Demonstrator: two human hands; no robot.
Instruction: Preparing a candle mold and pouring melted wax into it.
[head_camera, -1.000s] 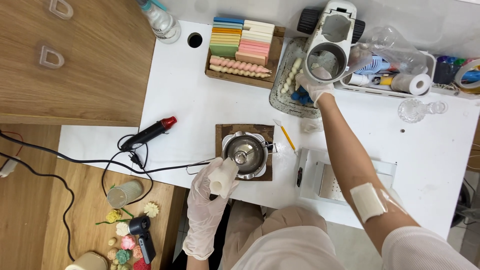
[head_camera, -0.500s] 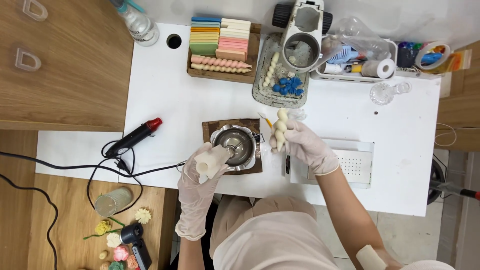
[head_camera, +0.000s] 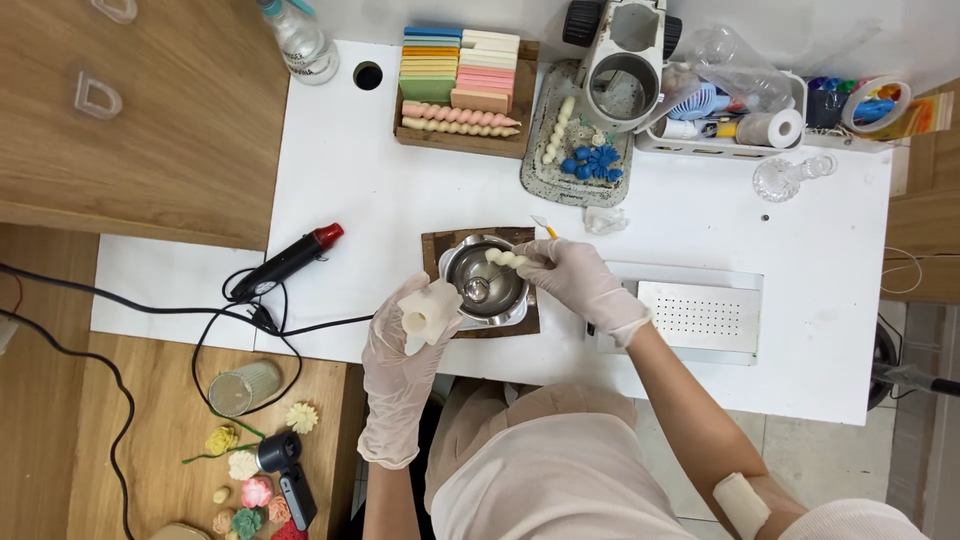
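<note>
left hand (head_camera: 402, 345) wraps its fingers round a white pillar candle (head_camera: 428, 310) beside the metal pot (head_camera: 485, 285); right hand (head_camera: 575, 280) pinches a cream twisted candle (head_camera: 507, 259) over it.

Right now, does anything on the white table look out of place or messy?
Mostly tidy. The black heat gun with red tip lies with its cord tangled over the table edge, and a crumpled clear wrapper sits loose beside the stained grey tray.
</note>
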